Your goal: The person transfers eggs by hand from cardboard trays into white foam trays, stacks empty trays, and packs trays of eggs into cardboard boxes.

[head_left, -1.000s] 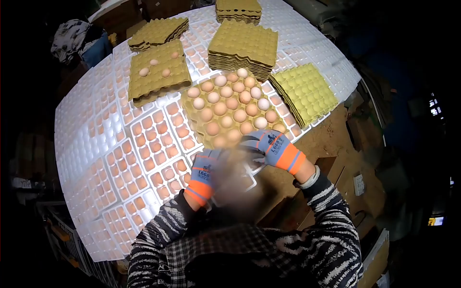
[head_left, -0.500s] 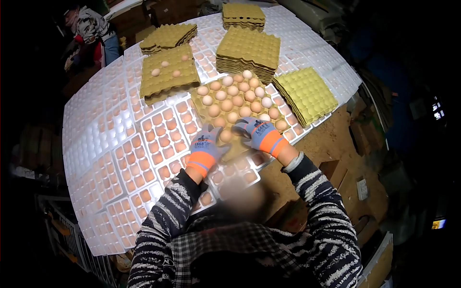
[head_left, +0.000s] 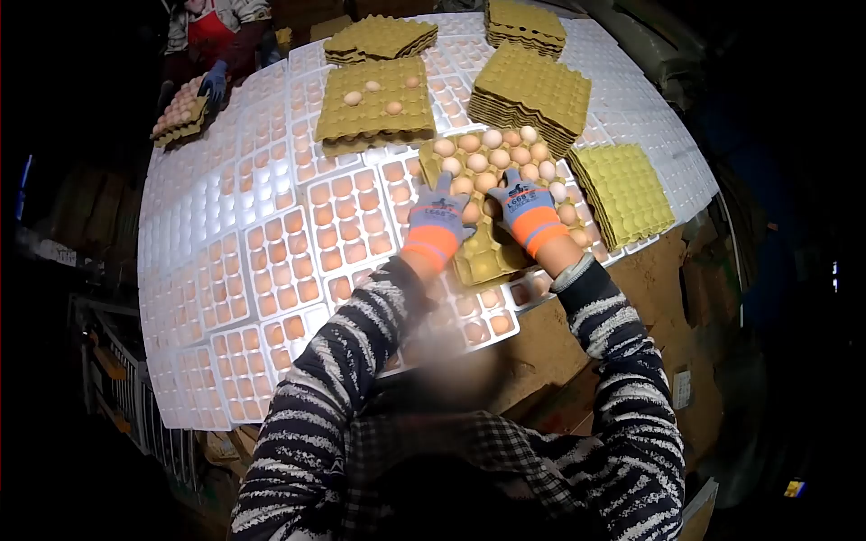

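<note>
A brown pulp egg tray (head_left: 488, 263) lies in front of me, with eggs in its far and middle rows and bare cups at the near end. My left hand (head_left: 437, 219), in a grey and orange glove, rests at the tray's left side. Its index finger points away from me and its thumb is spread to the right, beside an egg (head_left: 470, 213). Over the tray's right half is my gloved right hand (head_left: 526, 204), fingers apart and reaching among the eggs. Its palm side is hidden.
White plastic trays of eggs (head_left: 347, 216) cover the table. Pulp tray stacks stand at the back (head_left: 532, 86) and right (head_left: 622, 194). Several loose eggs sit on another pulp stack (head_left: 374, 117). At the far left, a person's gloved hand (head_left: 215, 83) touches a filled egg tray (head_left: 179, 113).
The view has shifted, so the table appears farther right and higher. My hands have moved farther up the tray. The person at the far left now shows with a filled tray.
</note>
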A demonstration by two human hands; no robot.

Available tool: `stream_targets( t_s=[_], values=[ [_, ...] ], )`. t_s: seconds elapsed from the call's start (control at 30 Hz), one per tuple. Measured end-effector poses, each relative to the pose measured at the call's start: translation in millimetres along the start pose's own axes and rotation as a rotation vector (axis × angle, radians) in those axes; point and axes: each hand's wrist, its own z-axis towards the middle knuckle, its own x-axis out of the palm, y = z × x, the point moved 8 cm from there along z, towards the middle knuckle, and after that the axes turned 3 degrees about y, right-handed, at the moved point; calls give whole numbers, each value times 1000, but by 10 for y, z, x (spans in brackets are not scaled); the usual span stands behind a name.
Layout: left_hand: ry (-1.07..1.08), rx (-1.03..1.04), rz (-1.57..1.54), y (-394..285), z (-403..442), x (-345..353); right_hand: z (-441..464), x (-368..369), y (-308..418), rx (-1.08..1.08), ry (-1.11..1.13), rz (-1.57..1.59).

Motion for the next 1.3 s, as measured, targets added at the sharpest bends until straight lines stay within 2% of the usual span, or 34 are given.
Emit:
stream_targets(
  t_s=[0.03,0.1,0.17,0.2,0.23,0.27,0.3,0.33,0.37,0.43,0.5,0.57,0.6,0.63,0.7,0.73,0.83,0.9,0.97,1.0,1.07,1.1,1.13,1.17,1.2,1.3],
  values=[
    [86,-43,20,63,71,105,42,-8,42,41,31,-12],
    [-55,-54,-253,206,21,133,77,-46,12,28,47,23],
    [-243,-75,-692,425,-239,6,-56,-333,-61,65,11,135],
    [-275,-43,-799,575,-396,-11,-153,-399,-111,86,-35,231],
    [-305,-9,-910,683,-589,-6,-225,-287,-174,115,-30,660],
    [-341,78,-1034,792,-898,-84,-335,-373,19,15,-103,714],
    [-253,37,-1430,992,-1128,284,-434,-466,186,-77,-179,766],
    [-249,-59,-1147,1216,-1591,101,-444,-460,473,-155,-129,806],
    [-241,-121,-1073,1410,-1967,-2,-476,-481,892,-225,-81,842],
    [-343,-138,-715,2063,-2656,100,-580,-519,1791,-356,27,907],
    [-200,-417,-666,2673,-3240,319,-513,-207,2539,-310,281,945],
    [-285,-415,-529,2844,-3629,200,-346,-16,3193,-356,293,681],
    [-342,-391,-543,2847,-3757,191,-280,105,3432,-402,199,620],
    [-289,-394,-555,2846,-3817,251,-255,192,3625,-447,107,556],
    [-187,-396,-578,2824,-3868,381,-205,305,3865,-419,175,470],
    [-104,-426,-495,2837,-3856,477,-202,328,3946,-405,209,428],
    [-164,-360,-477,2856,-3856,462,-430,224,4065,-335,326,544],
    [-207,-300,-614,2891,-3932,432,-738,333,4150,-363,289,682],
    [-249,-210,-790,2866,-4004,310,-922,572,4239,-435,228,531],
    [-254,-230,-991,2814,-4089,282,-948,524,4200,-332,280,655],
    [-10,-188,-1112,2656,-4161,459,-992,346,4149,-128,372,898],
    [104,-137,-1165,2577,-4230,634,-1079,440,4214,-179,295,961],
    [204,-70,-1098,2495,-4316,719,-1173,675,4285,-230,211,1021],
    [278,60,-846,2393,-4337,707,-1249,796,4335,-283,123,1077],
    [308,61,-788,2375,-4358,741,-1308,687,4452,-435,36,967],
    [394,49,-653,2346,-4280,738,-1322,763,4256,-203,153,1247]
  ],
)
